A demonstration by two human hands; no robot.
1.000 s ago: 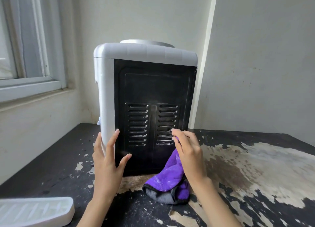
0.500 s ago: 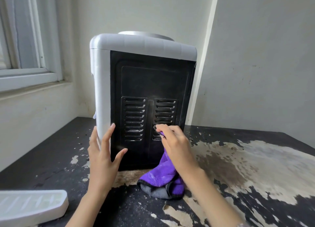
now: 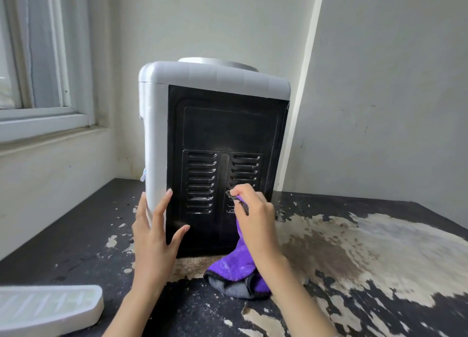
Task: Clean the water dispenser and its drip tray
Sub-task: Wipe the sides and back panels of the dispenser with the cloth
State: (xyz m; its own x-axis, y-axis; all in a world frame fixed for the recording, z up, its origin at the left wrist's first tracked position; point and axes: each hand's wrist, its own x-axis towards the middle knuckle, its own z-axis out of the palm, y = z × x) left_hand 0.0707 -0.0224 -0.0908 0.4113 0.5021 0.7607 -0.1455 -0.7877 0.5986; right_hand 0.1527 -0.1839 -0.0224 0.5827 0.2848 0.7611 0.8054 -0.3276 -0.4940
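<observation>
Dispenser (image 3: pixel 215 124), centre frame: white shell, black vented back.
Right hand (image 3: pixel 255 217) pinches cloth (image 3: pixel 238 268) against vents; left hand (image 3: pixel 154 233), fingers straight, braces the corner; tray (image 3: pixel 48 309) lower left.

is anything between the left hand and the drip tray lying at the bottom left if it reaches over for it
Nothing visible does. The left hand rests open on the water dispenser at its lower corner, and only bare, peeling tabletop lies between it and the drip tray. The purple cloth sits on the other side, under the right hand.
</observation>
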